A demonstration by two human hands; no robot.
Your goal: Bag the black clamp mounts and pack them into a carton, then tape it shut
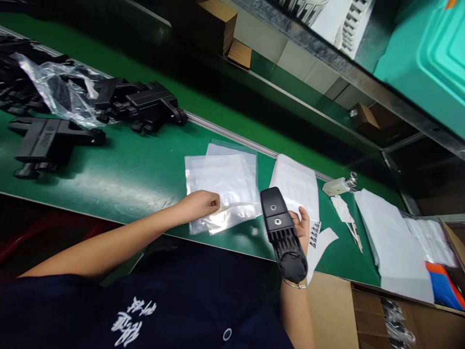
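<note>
My left hand (199,204) pinches the edge of the top clear plastic bag (225,186) on a small stack lying on the green table (138,169). Its fingers are closed on the bag's lip. My right hand (302,227) holds a long black plastic part (283,235) upright over the table's near edge, fingers wrapped behind it together with a white printed sheet (319,240). A second pile of white bags (296,186) lies just beyond the black part.
Several black plastic parts (145,104) and a crumpled clear bag (61,89) lie at the far left. White sheets (388,232), a small white bottle (339,185) and tweezers (354,232) sit to the right. Cardboard boxes (366,305) stand below the table edge, a teal crate (432,53) at the top right.
</note>
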